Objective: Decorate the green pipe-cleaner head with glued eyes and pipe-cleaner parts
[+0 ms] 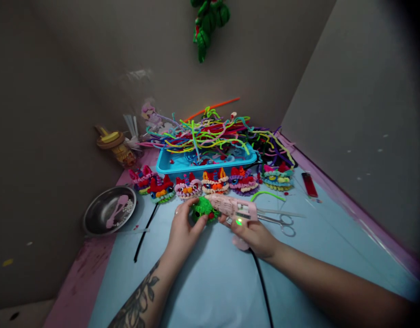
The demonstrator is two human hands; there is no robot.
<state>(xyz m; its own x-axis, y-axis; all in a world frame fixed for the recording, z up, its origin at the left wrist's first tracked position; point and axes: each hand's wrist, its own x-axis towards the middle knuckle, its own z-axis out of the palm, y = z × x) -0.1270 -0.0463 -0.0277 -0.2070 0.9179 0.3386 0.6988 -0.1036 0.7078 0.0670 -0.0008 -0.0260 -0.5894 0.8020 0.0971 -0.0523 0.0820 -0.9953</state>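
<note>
Near the middle of the table (196, 296), pinching a small fuzzy green piece (203, 207) between thumb and fingers of the left hand (184, 227), snug on its left and near sides! Wrapped round the handle of a pink glue gun (232, 206) with the right hand (256, 236). Look at that line: long axis running roughly left to right, nozzle end leftward, up at the far side of the green piece. Touching, or just above? Cannot tell from here. So, left of the right grip, inside the left one, and clearly nearer the left hand. Off nearward from the gun, a black cord (260, 278). Just to the right, partly behind, steel scissors (287, 223). Farther out, a row of colourful fuzzy faces (215, 182), then a blue tray (166, 172) under heaped fuzzy stems (210, 132). Away to the left, a steel bowl (96, 216) with a pink clip-like thing (117, 212) inside!
</note>
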